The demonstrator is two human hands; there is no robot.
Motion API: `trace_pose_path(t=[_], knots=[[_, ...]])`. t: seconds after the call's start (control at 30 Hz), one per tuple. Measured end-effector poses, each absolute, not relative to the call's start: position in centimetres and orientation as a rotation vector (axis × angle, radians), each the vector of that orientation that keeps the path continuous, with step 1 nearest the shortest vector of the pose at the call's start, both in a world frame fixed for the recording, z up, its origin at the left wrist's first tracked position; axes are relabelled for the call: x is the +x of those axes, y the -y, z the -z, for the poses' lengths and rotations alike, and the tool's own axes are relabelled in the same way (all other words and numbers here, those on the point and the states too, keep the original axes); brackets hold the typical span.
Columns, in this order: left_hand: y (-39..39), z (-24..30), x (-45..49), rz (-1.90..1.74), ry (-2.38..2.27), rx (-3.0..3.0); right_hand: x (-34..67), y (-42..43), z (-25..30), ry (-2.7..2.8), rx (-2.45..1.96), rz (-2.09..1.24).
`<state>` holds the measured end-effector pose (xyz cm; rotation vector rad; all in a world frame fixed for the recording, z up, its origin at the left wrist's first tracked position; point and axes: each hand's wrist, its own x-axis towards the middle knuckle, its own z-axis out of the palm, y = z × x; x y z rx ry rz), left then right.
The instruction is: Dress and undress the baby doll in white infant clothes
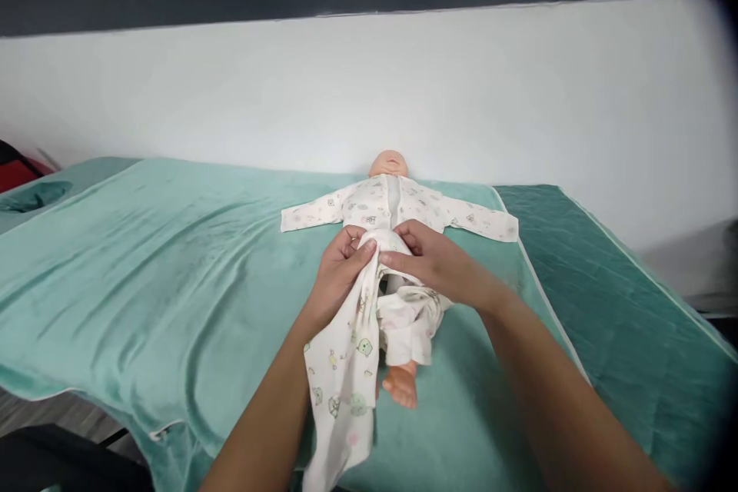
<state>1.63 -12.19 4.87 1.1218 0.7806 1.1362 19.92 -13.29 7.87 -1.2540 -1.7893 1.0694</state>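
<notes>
A baby doll (388,164) lies on its back on a teal blanket (173,261), head toward the wall, arms spread. It wears a white printed romper (369,204), open down the front. My left hand (337,273) pinches the left edge of the romper at the doll's belly. My right hand (432,257) grips the right edge of the fabric beside it. One romper leg (340,392) hangs loose and empty over my left forearm. A bare doll foot (402,384) sticks out below the other leg.
The blanket covers a padded table with a darker green surface (605,284) showing on the right. A white wall (369,92) rises right behind the doll's head. A red object (17,169) sits at the far left, and the table's front edge drops off below.
</notes>
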Motion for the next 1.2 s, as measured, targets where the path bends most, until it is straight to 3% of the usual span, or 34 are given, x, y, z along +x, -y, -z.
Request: trace_pose_path(t=[0.2, 0.5, 0.73, 1.0, 1.2], knots=[[11.2, -3.2, 0.8, -1.197, -0.702, 0.992, 17.2, 11.9, -6.2, 1.558, -1.023, -1.526], [11.7, -3.0, -0.2, -0.893, -0.575, 1.222, 17.0, 11.7, -3.6, 0.890, -0.962, -1.484], [12.0, -2.2, 0.1, -0.971, -0.754, 1.030, 17.2, 11.8, -3.2, 0.958, -0.882, -1.512], [12.3, -1.8, 0.4, -1.144, -0.706, 0.878, 18.1, 12.7, -5.0, 1.588, -0.888, -1.621], [11.8, -1.6, -0.2, -1.040, -0.712, 1.026, 17.1, 12.8, -3.8, 1.325, -1.077, -1.436]])
